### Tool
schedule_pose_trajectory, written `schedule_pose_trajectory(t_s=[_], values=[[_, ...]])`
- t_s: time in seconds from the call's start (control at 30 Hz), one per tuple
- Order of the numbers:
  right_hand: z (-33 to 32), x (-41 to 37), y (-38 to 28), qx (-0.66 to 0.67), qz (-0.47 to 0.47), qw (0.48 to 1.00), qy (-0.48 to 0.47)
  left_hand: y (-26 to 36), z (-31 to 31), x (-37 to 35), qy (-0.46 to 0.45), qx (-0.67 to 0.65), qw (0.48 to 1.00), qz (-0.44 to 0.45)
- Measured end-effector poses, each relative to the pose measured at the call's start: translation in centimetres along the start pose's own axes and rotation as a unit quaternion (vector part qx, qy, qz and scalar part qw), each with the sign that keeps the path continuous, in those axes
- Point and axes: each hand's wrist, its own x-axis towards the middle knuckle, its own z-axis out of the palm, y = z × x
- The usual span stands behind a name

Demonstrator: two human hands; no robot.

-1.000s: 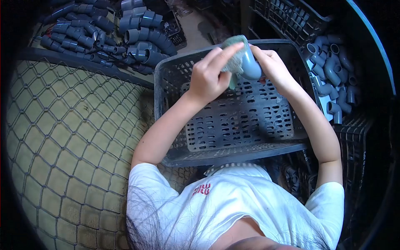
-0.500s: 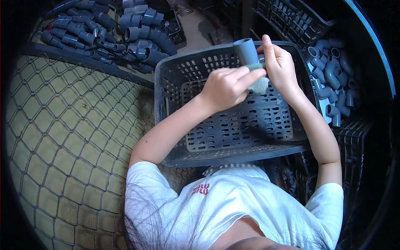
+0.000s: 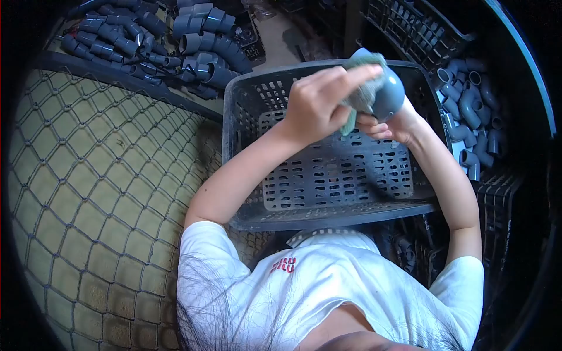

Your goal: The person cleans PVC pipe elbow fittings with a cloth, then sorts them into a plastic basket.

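Note:
My left hand (image 3: 319, 105) presses a green scouring pad (image 3: 363, 90) against a grey pipe elbow (image 3: 387, 93), its fingers stretched over the top of the pad. From below and from the right my right hand (image 3: 393, 126) grips that elbow; it is partly hidden behind the fitting. Both hands are raised over a dark plastic crate (image 3: 331, 175) that rests on my lap and has nothing visible inside.
A pile of grey pipe fittings (image 3: 170, 44) lies at the upper left beyond a dark rail. More grey elbows (image 3: 471, 111) fill a container at the right. Another dark crate (image 3: 418, 26) stands at the top right. Chain-link mesh (image 3: 93, 193) covers the left side.
The elbow has been turned in my right hand, its rounded bend now facing up. My left hand with the pad moved up from the fitting's lower part onto its top.

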Motion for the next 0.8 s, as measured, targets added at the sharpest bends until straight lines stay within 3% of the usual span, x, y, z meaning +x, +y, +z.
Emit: schedule_pose_trajectory(t_s=[0.03, 0.1, 0.17, 0.23, 0.3, 0.37, 0.43, 0.47, 0.5, 0.57, 0.63, 0.7, 0.8], values=[[0.7, 0.0, -0.3, 0.016, -0.010, 0.999, -0.026, -0.1, 0.0, -0.4, 0.001, 0.002, 1.000, 0.000], [0.6, -0.2, -0.3, -0.059, -0.023, 0.998, 0.029, 0.2, 0.1, -1.2, -0.037, -0.004, 0.999, 0.010], [1.2, 0.0, 0.4, -0.151, -0.067, 0.977, 0.131, 1.1, 0.1, -1.4, -0.077, 0.017, 0.993, 0.084], [1.4, 0.2, 0.7, -0.103, -0.043, 0.983, 0.146, 0.9, -0.9, -1.4, -0.127, 0.059, 0.985, 0.097], [2.0, 0.1, -0.5, -0.120, -0.052, 0.991, 0.041, 0.0, -1.2, -0.7, -0.089, 0.064, 0.994, 0.025], [1.7, 1.1, -0.4, -0.050, -0.034, 0.991, 0.123, -0.4, -1.7, -0.2, -0.042, 0.091, 0.990, -0.096], [0.3, 2.0, 0.3, -0.231, -0.003, 0.940, 0.250, -1.4, -1.9, -0.2, 0.031, 0.078, 0.980, -0.178], [-1.2, 2.5, 0.9, -0.336, 0.029, 0.905, 0.258, -2.0, -2.0, -0.7, 0.039, 0.032, 0.973, -0.227], [-2.8, 3.0, 1.5, -0.436, 0.061, 0.858, 0.265, -2.3, -1.8, -0.7, 0.069, 0.015, 0.974, -0.214], [-3.6, 3.3, 2.9, -0.629, 0.068, 0.726, 0.269, -2.3, -1.8, -1.3, 0.059, -0.066, 0.952, -0.294], [-4.5, 3.5, 4.3, -0.727, 0.014, 0.637, 0.255, -2.2, -2.0, -1.2, -0.016, -0.008, 0.951, -0.308], [-4.8, 4.1, 3.8, -0.735, -0.001, 0.625, 0.264, -1.9, -1.7, -0.9, -0.024, 0.015, 0.945, -0.327], [-1.0, 1.3, 0.1, -0.779, -0.155, 0.576, 0.193, -0.3, -2.3, 1.2, -0.091, 0.049, 0.925, -0.366]])
